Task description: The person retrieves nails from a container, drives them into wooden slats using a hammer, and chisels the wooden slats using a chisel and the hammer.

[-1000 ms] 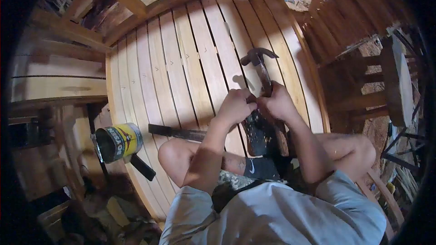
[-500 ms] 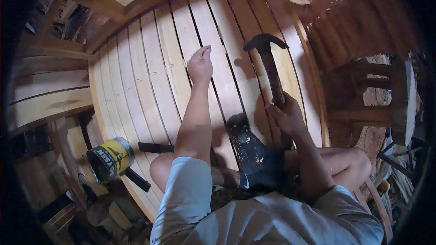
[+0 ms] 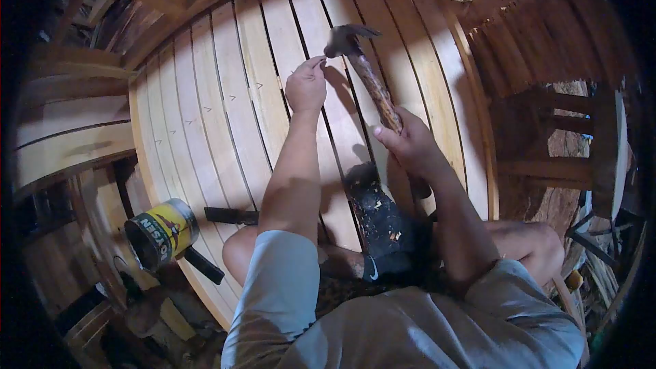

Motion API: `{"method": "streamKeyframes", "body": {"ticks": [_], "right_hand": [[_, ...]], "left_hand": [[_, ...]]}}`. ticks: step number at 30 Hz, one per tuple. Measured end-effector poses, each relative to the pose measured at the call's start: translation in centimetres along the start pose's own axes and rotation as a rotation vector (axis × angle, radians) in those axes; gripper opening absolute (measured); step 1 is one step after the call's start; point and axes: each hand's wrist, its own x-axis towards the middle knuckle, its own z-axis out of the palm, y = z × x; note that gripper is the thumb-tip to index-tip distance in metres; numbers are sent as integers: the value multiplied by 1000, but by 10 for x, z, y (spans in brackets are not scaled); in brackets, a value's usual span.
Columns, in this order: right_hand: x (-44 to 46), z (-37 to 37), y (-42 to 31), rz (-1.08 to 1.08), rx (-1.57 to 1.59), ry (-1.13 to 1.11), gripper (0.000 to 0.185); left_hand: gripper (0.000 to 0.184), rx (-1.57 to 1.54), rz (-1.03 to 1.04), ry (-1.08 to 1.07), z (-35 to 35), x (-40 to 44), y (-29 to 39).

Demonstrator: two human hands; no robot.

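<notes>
The right hand wraps its fingers firmly around the worn, mottled wooden handle of a dark-headed claw hammer, the thumb lying along the grip. The hammer is raised above a platform of pale wooden slats, its handle slanting up and to the left, the claw pointing right. The left hand reaches forward over the slats, thumb and forefinger pinched together just beside the hammer's head; I cannot tell whether they hold something small, or whether the hammer touches them. Small dark V-shaped marks cross several slats to the left.

The person sits cross-legged on the platform, a black-covered foot flecked with pale chips in front. Near the left knee lies a flat dark bar. Farther left, at the platform's edge, is an open yellow-and-black labelled tin, with a black handle-like piece beside it.
</notes>
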Motion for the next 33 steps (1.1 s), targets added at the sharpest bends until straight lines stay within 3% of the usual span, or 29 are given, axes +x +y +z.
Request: {"method": "streamKeyframes", "body": {"ticks": [3, 10, 12, 19, 21, 24, 26, 28, 29, 31, 33], "right_hand": [[8, 8, -17, -11, 91, 39, 37], [13, 23, -18, -177, -118, 180, 34], [20, 19, -15, -35, -235, 114, 33], [9, 23, -10, -167, -168, 157, 36], [26, 24, -5, -33, -261, 98, 35], [18, 18, -36, -109, -266, 132, 32], [5, 21, -41, -145, -222, 156, 32], [0, 26, -36, -348, -111, 210, 32], [1, 29, -31, -349, -105, 208, 32], [9, 32, -12, -247, -157, 172, 32], [27, 34, 7, -186, -255, 178, 31]], "left_hand": [[18, 220, 55, -46, -1, 1, 0], [18, 276, 64, -48, -5, 0, 3], [19, 354, -11, -138, -3, 4, 4], [18, 161, 171, 40, 3, 3, -8], [18, 330, 31, -114, -2, 3, -1], [19, 188, 16, -39, -5, 1, -1], [34, 88, -3, -53, -11, -7, -2], [44, 454, 109, -190, -15, -17, -6], [48, 695, 189, -216, -19, -32, -2], [53, 193, -6, -226, -35, -52, 5], [49, 200, 32, -225, -28, -48, 0]]}}
